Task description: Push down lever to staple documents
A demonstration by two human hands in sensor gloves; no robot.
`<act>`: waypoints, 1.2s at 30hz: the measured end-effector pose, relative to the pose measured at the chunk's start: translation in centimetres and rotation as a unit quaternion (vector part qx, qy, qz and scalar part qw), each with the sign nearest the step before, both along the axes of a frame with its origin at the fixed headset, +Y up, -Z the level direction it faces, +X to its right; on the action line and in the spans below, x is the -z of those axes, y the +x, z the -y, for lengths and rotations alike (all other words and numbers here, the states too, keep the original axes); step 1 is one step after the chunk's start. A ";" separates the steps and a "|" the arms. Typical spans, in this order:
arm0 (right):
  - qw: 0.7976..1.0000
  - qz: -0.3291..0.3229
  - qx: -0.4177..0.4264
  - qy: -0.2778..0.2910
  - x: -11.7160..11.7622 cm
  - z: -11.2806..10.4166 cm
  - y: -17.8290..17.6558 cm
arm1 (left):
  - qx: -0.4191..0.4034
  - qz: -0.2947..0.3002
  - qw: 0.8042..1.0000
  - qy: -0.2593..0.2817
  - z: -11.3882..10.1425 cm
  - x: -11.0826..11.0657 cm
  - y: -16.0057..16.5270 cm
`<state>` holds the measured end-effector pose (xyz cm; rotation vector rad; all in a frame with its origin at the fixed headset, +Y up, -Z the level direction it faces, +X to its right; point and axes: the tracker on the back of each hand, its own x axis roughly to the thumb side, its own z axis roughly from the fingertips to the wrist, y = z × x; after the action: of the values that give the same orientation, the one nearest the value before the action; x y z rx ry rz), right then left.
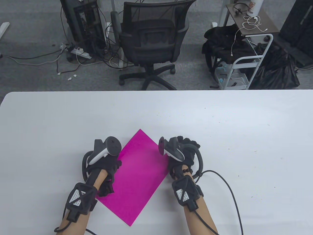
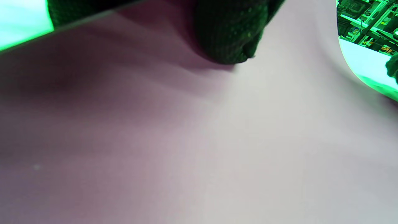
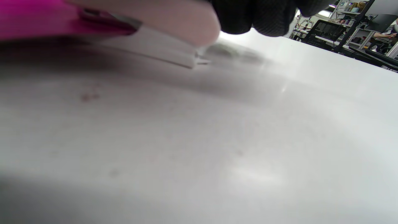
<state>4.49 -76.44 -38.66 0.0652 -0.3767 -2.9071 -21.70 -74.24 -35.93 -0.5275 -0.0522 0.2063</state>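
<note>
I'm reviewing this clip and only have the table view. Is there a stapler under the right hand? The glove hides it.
Observer: Yes. The right wrist view shows a pale stapler under the right hand, with the pink paper's edge in its mouth.
Operator: Is its base on the table?
Observer: It looks so; the base meets the white table.
Operator: And the left hand?
Observer: A left hand fingertip touches the sheet.

Open white tabletop beyond, left and right of the magenta sheets. Left hand resting on the sheets' left edge; right hand over a pale stapler at the right edge. Black cable trailing near the right wrist.
</note>
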 end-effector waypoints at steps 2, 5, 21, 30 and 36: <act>1.000 -0.001 0.001 -0.002 0.0 0.0 0.0 | 0.000 0.000 1.000 0.000 0.0 0.0 0.0; 1.000 -0.003 0.003 -0.003 0.1 0.0 0.0 | -0.002 0.000 1.000 -0.001 0.0 0.0 0.0; 1.000 -0.002 0.029 0.003 0.1 -0.4 0.6 | -0.006 0.001 1.000 0.001 0.0 0.1 -0.2; 0.999 -0.008 0.054 0.002 0.3 -1.0 0.9 | -0.023 -0.002 1.000 -0.008 0.1 0.1 -0.8; 0.998 -0.009 0.060 -0.003 0.3 -1.0 0.8 | -0.041 -0.007 0.999 -0.020 -0.1 0.0 -1.5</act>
<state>5.31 -75.41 -39.00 0.0147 -0.4001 -3.0219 -23.25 -74.15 -35.97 -0.5641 -0.0570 0.2920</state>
